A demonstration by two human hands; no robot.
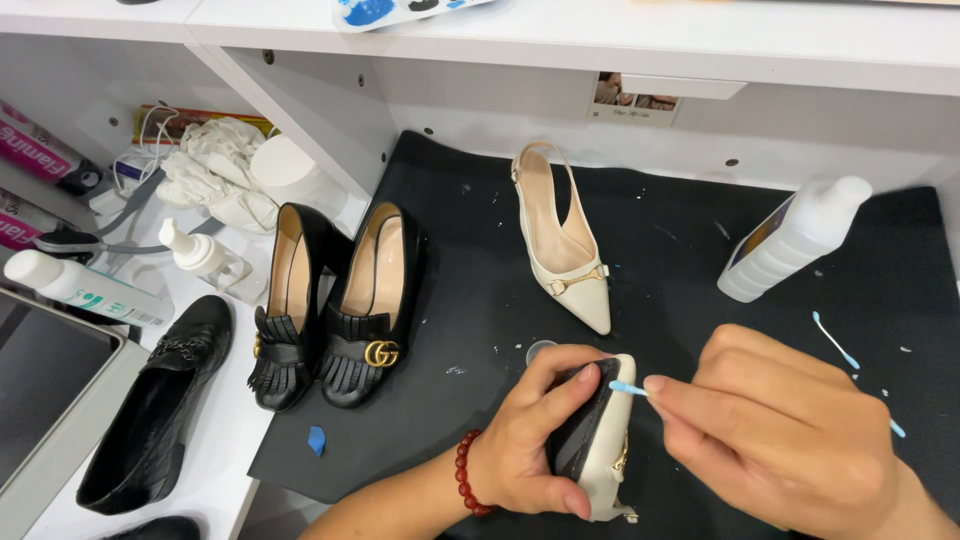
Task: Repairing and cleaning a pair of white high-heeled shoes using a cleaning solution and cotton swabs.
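Black loafer pair, white slingback, plastic bottle on mat.

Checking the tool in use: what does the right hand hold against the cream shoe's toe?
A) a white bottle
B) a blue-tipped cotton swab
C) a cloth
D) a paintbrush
B: the right hand pinches a thin cotton swab whose blue tip meets the cream shoe gripped by the left hand.

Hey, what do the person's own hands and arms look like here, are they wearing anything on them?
Both hands are bare, with no gloves and no sleeves in view on the forearms. The left hand has a bracelet of round dark red beads around its wrist. The right hand shows no ring, watch or band on the parts in view. The fingernails that show are short and unpainted.
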